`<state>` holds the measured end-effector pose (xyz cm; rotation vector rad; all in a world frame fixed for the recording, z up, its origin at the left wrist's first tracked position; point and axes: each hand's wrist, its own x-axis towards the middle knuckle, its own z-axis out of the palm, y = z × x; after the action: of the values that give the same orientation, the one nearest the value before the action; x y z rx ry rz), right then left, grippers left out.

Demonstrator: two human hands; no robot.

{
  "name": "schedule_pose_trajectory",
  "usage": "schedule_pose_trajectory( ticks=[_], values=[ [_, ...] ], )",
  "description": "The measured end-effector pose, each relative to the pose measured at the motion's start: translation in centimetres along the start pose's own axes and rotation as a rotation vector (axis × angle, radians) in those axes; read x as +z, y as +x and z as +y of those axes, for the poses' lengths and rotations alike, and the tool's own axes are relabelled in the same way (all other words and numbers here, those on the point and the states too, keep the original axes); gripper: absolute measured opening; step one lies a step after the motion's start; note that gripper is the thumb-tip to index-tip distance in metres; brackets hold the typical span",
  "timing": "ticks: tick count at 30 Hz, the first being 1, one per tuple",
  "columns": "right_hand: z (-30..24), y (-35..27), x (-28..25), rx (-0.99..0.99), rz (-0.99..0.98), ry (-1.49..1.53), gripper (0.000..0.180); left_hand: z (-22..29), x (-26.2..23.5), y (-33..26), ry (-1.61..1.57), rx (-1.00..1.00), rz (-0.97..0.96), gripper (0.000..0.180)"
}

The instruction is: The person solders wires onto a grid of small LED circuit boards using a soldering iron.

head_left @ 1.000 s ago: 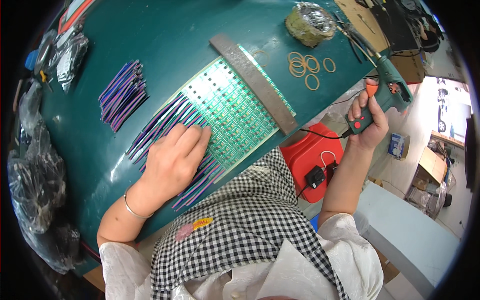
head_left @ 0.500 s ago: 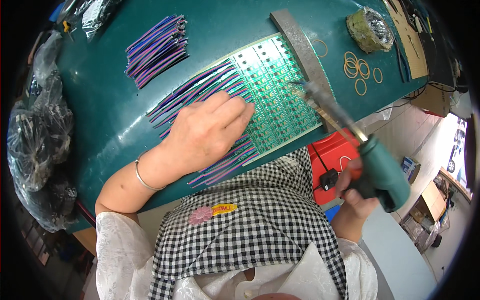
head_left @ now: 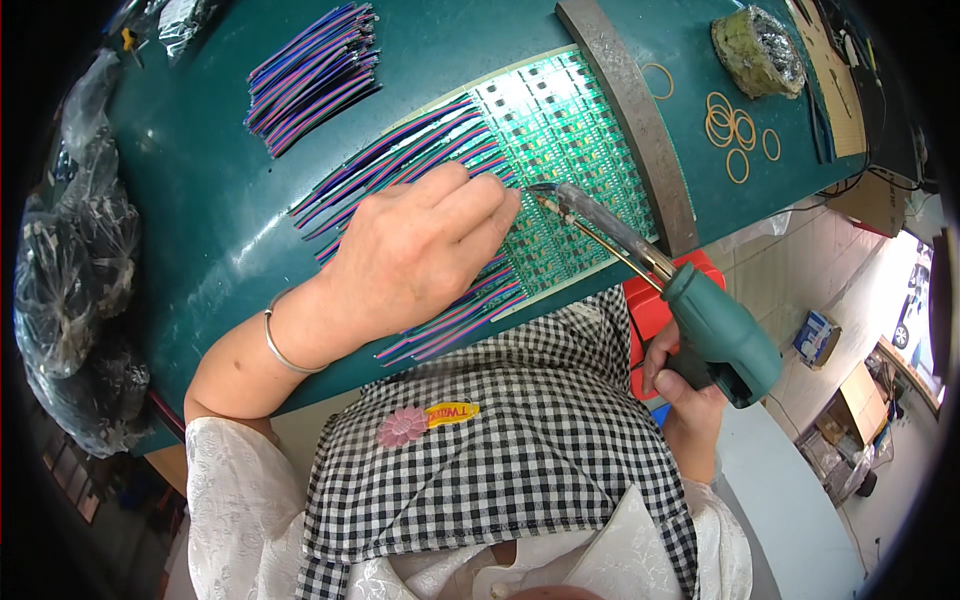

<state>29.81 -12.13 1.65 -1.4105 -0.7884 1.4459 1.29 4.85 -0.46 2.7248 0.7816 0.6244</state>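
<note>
Far left, crumpled black plastic bags [head_left: 70, 290] slump at the edge of the green table [head_left: 210, 200]. Up top, a loose bundle of purple and blue wires [head_left: 315, 75] lies on its own, well apart from the work. Moving in, a row of the same wires [head_left: 390, 165] fans out flat, their ends meeting the green circuit board [head_left: 560, 130] in the middle of the table.

Here's the left hand [head_left: 420, 250], palm down, fingers together and stretched out, pressing flat on those wires right at the board's edge. It pins them down and is not curled round anything. A silver bangle [head_left: 280, 345] sits on that wrist.

Just beside the fingertips, the metal tip of the soldering gun [head_left: 640, 260] comes down onto the board, close to the wire ends. Whether it actually touches is too fine to tell. The right hand [head_left: 685, 385] is wrapped tight round the gun's green handle, low at the table's near edge, above a red box [head_left: 650, 310].

A grey metal bar [head_left: 630, 120] lies across the far side of the board. Beyond it, yellow rubber bands [head_left: 735, 130] are scattered on the table, and a foil-lined sponge holder [head_left: 757, 50] sits at the top right. Below, a black and white checked apron [head_left: 500, 450] fills the foreground.
</note>
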Motion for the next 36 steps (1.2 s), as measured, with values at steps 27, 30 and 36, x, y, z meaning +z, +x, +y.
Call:
schedule_pose_trajectory(
  ticks=[27, 30, 36],
  values=[
    [-1.4, 1.5, 0.8, -0.151, 0.024, 0.051, 0.071, 0.3, -0.1, 0.2, 0.014, -0.005, -0.026, 0.033],
    [-1.4, 1.6, 0.7, -0.158, 0.013, 0.07, 0.069, 0.2, -0.1, 0.2, 0.018, -0.004, -0.026, 0.033],
    [-1.3, 1.7, 1.2, -0.158, 0.043, 0.071, 0.069, 0.0, -0.2, 0.1, 0.018, -0.003, -0.038, 0.033]
  ],
)
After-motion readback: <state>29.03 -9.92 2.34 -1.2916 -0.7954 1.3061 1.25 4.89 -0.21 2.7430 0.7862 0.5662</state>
